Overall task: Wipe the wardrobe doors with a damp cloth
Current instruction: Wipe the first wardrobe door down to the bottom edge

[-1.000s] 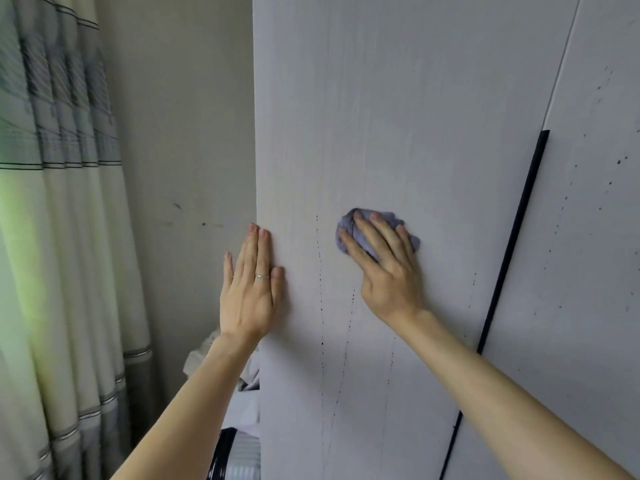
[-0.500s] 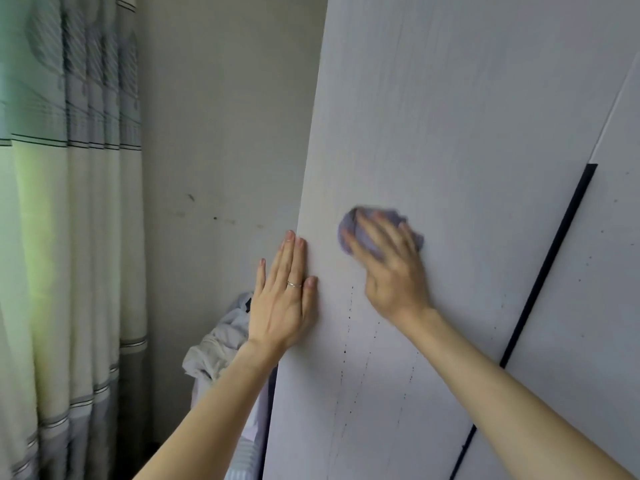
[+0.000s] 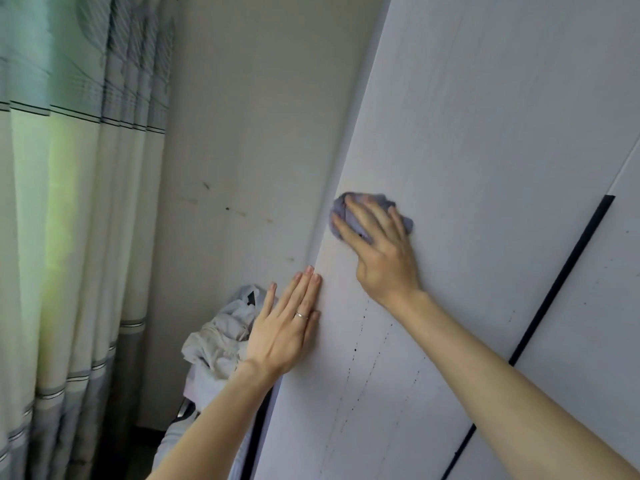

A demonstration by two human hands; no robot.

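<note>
— Cloth (image 3: 338,212) first. Where is it?
— It is bunched up under the right hand (image 3: 381,251), on the left door (image 3: 485,150), close to its left edge. The fingers lie spread and mostly straight on it and push it on the door.
— And the left hand (image 3: 284,327)?
— It holds nothing. It lies flat on the door edge, lower down, fingers straight. I think it steadies the door.
— Is the job nearly done?
— I think not. Lines of little dark dots (image 3: 356,348) run down the door below the hands. The right door (image 3: 602,341) has specks too, past the black handle (image 3: 561,282). The top looks clean, but I cannot tell if it is wiped.
— What else is around?
— A wall (image 3: 249,133) with smudges, a striped curtain (image 3: 69,237), and a pile (image 3: 221,341) of clothes low by the door edge. The pile may get in the way lower down.
</note>
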